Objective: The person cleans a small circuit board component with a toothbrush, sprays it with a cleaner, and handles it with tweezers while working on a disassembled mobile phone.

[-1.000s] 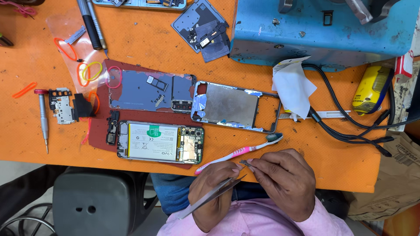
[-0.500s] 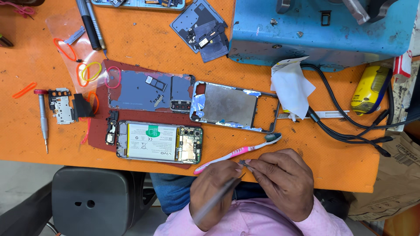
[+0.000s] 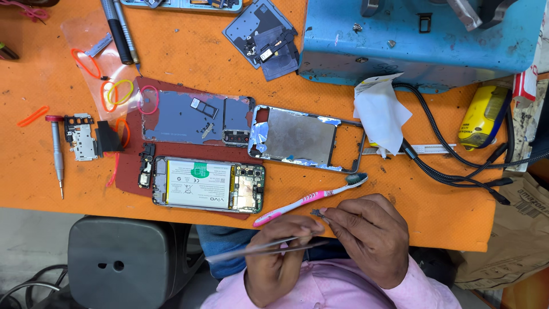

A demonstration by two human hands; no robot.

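My left hand [image 3: 280,254] is closed around a pair of metal tweezers [image 3: 251,250] that lies nearly level across my lap, just below the table's front edge. My right hand [image 3: 372,240] pinches a tiny dark part [image 3: 317,213] between thumb and fingertips, right beside the left hand. A pink toothbrush [image 3: 309,200] lies on the orange table [image 3: 189,57] just above both hands. An opened phone [image 3: 209,186] with its battery showing sits to the left, and a bare metal phone frame [image 3: 303,137] lies behind the brush.
A grey back cover [image 3: 194,117] rests on a red mat. A small screwdriver [image 3: 56,151] and circuit board [image 3: 80,137] lie far left. A blue machine [image 3: 423,40], white tissue [image 3: 380,114], black cables [image 3: 452,160] and a yellow tool [image 3: 483,117] fill the right. A black stool [image 3: 123,263] stands below.
The tweezers in my left hand have swung from pointing down-left to nearly level. Both hands stay together at the table edge.
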